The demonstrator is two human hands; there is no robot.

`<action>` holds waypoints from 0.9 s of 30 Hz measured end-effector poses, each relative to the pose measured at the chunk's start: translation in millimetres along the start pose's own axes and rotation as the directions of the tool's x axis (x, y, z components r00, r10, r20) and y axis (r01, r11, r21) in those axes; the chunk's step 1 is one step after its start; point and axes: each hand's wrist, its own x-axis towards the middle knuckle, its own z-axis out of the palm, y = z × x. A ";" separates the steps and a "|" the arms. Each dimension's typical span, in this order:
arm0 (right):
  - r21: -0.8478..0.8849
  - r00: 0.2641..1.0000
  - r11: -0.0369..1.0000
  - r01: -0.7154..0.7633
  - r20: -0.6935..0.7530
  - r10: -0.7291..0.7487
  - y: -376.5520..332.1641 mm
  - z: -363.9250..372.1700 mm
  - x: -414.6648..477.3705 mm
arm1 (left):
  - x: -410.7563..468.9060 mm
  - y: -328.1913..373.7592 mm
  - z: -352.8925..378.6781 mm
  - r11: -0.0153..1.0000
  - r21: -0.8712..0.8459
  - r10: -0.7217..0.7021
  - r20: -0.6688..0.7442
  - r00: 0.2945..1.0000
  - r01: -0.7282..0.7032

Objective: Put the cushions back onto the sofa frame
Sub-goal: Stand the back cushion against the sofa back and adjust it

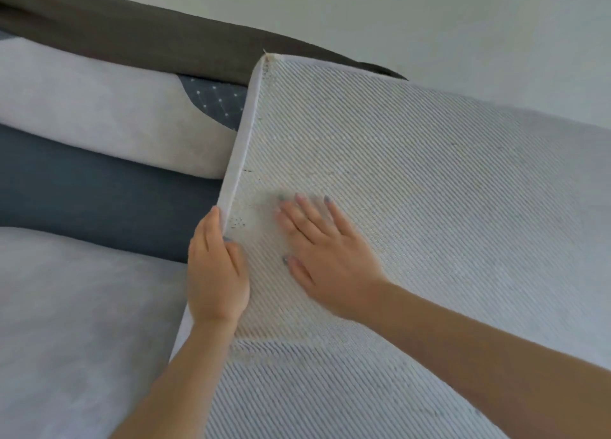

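A large flat cushion [429,190] with a pale, diagonally ribbed underside stands tilted up in front of me and fills the right half of the view. My left hand [216,273] grips its left edge, thumb on the ribbed face and fingers wrapped behind the white side band. My right hand [325,256] lies flat on the ribbed face just right of that edge, fingers spread and blurred. The sofa frame [99,194] shows as dark blue fabric to the left. A pale grey back cushion [99,107] leans on it, and a pale grey seat cushion [76,323] lies at lower left.
A dark brown fabric band [132,31] runs along the top of the sofa back. A patch of dark blue dotted fabric [215,101] shows between the back cushion and the raised cushion. Behind everything is a plain pale wall [429,18].
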 end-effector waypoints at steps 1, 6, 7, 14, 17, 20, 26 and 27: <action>0.048 0.999 0.998 -0.033 -0.037 0.035 0.6 -4.8 0.6 | 0.9 -0.3 0.6 1.000 0.010 0.002 -0.006 1.000 -0.002; 0.018 0.999 0.999 -0.050 -0.007 0.050 14.0 10.5 -16.5 | -1.6 1.5 2.6 0.998 0.048 0.049 -0.028 0.998 -0.048; 0.042 0.997 0.996 -0.075 -0.032 0.076 12.5 6.0 -15.9 | -0.9 2.1 3.0 0.997 0.059 0.046 -0.021 0.999 -0.045; 0.026 0.993 0.994 -0.106 -0.044 0.107 32.3 12.8 -41.9 | -0.9 -0.6 6.9 0.990 0.122 0.076 -0.004 0.997 -0.075; 0.086 0.973 0.981 -0.176 -0.133 0.186 28.2 -0.3 -40.4 | -0.8 2.9 5.1 0.987 0.150 0.054 0.013 0.998 -0.055; 0.063 0.985 0.986 -0.154 -0.072 0.159 38.9 7.1 -51.6 | -0.1 23.8 1.0 0.980 0.198 0.002 0.064 0.998 -0.015; 0.210 0.934 0.955 -0.211 -0.246 0.260 35.2 -14.0 -56.9 | 1.4 81.6 5.3 0.917 0.206 -0.386 0.236 0.892 0.342; 0.226 0.930 0.956 -0.185 -0.273 0.244 39.4 -12.4 -60.4 | 3.5 82.9 8.3 0.907 0.207 -0.412 0.263 0.873 0.366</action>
